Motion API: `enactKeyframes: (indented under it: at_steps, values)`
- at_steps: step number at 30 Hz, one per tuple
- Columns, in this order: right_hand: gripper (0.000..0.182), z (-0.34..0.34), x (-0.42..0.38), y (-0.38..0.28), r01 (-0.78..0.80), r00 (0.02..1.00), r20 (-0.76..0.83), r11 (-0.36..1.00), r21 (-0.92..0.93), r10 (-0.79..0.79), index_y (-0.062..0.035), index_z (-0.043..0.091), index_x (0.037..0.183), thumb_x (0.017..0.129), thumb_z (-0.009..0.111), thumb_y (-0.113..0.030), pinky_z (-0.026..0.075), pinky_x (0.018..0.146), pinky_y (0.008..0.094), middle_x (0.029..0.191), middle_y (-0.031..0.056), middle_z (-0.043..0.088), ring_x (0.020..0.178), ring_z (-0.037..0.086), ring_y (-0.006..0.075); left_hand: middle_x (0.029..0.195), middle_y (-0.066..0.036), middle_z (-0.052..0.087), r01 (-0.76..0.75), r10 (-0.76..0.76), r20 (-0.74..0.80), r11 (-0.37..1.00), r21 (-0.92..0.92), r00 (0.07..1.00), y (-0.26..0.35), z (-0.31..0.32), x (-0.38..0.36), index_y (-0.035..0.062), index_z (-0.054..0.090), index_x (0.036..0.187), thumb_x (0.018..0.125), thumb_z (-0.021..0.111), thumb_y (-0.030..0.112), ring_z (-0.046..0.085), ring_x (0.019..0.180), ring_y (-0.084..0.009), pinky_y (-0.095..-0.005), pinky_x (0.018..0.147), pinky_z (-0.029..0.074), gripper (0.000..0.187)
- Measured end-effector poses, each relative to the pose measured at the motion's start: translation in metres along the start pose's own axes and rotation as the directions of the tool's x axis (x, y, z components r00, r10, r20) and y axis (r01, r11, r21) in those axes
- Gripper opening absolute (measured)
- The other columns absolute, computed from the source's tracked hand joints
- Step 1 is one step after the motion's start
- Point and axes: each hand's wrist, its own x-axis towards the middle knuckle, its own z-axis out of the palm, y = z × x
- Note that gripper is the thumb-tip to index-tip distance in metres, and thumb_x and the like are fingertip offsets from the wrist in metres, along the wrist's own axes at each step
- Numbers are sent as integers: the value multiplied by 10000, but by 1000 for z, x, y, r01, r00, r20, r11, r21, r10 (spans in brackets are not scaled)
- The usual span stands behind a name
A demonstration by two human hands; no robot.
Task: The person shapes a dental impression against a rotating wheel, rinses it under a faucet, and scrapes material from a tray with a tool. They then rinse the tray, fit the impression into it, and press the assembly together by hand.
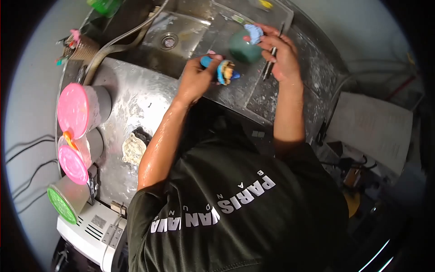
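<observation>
My left hand (199, 78) is closed around the blue handle of an object (225, 71) with a round head, pale yellow and brown inside, and a darker blue tip. Its exact kind I cannot tell. At the upper right, my right hand (283, 52) pinches a light blue ruffled piece (253, 34) between its fingers. A thin dark rod (268, 69) runs alongside those fingers. Below the light blue piece, a translucent green round bowl (244, 49) sits in the basin, partly overlapped by it. Both forearms look wet.
A steel sink basin with a drain (169, 41) lies ahead left, a grey hose (131, 34) along it. Pink-lidded tubs (72, 111) and a green-lidded tub (62, 206) line the left wall. A cream-coloured piece (133, 148) rests on the smeared counter (118, 95) by my left forearm.
</observation>
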Motion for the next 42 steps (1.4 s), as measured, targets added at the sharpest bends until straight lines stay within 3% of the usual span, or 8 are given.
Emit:
enactKeyframes:
  at_steps: [8, 18, 21, 23, 25, 29, 34, 42]
  values:
    - [356, -59, -42, -6, 35, 951, -309, 999, 14, -29, 98, 622, 1271, 956, 534, -44, 333, 473, 204, 1194, 175, 718, 1032, 757, 269, 841, -168, 736, -337, 186, 321, 783, 523, 929, -72, 105, 45, 38, 749, 1042, 952, 732, 167, 713, 676, -222, -382, 675, 565, 158]
    - [303, -53, -53, 17, -108, 983, -155, 994, -28, 103, -3, 693, 1228, 945, 602, -59, 317, 482, 189, 1087, 108, 758, 970, 762, 177, 992, -140, 737, -764, 597, 525, 254, 593, 606, -87, 95, 42, 38, 729, 1039, 868, 771, 154, 696, 962, -289, -402, 859, 564, 211]
    - [292, -41, -47, 20, -107, 992, -82, 991, -80, 101, -6, 694, 1226, 949, 618, -60, 319, 481, 185, 1082, 99, 758, 895, 737, 118, 1071, -161, 723, -156, 55, 192, 816, 557, 980, -24, 77, 17, 16, 689, 1097, 877, 788, 106, 723, 933, -226, -355, 812, 585, 258]
    - [287, -27, -39, 21, -100, 995, -37, 988, -116, 97, -8, 694, 1221, 941, 642, -45, 322, 483, 180, 1103, 94, 752, 817, 698, 68, 1116, -164, 713, -200, 188, 67, 916, 349, 980, -11, 59, 13, 2, 660, 1128, 884, 790, 66, 721, 941, -196, -330, 809, 589, 283]
    - [295, -17, -29, 25, -86, 994, 47, 983, -162, 95, 0, 691, 1216, 924, 679, -31, 318, 488, 176, 1116, 74, 742, 692, 594, 12, 1030, -104, 743, -369, 368, -98, 929, 15, 924, -15, 47, 16, -28, 663, 1183, 846, 830, 43, 715, 881, -130, -284, 754, 575, 383]
    - [290, 12, -16, 26, -65, 979, 166, 956, -285, 116, -8, 684, 1226, 940, 664, -54, 314, 503, 180, 1144, 72, 724, 709, 554, 14, 1021, -77, 748, -492, 500, 12, 849, 194, 866, -21, 8, 20, -12, 698, 1257, 892, 791, 35, 694, 895, -101, -255, 769, 559, 380]
    - [290, 45, -4, 17, -213, 959, 142, 953, -215, 246, -29, 679, 1236, 954, 618, -55, 345, 534, 199, 1095, 32, 692, 677, 524, 48, 980, -95, 762, -300, 294, -153, 954, -16, 944, -15, -11, 7, -66, 697, 1201, 950, 734, 46, 699, 820, -104, -243, 715, 545, 278]
    - [224, 13, 21, 61, 53, 980, 140, 502, -863, 138, 25, 690, 1081, 868, 632, -17, 519, 791, 412, 940, 223, 695, 836, 682, 309, 984, -144, 750, -166, 110, -216, 951, -263, 970, 1, -35, -7, -100, 653, 1223, 1015, 648, 78, 728, 880, -186, -319, 789, 584, 273]
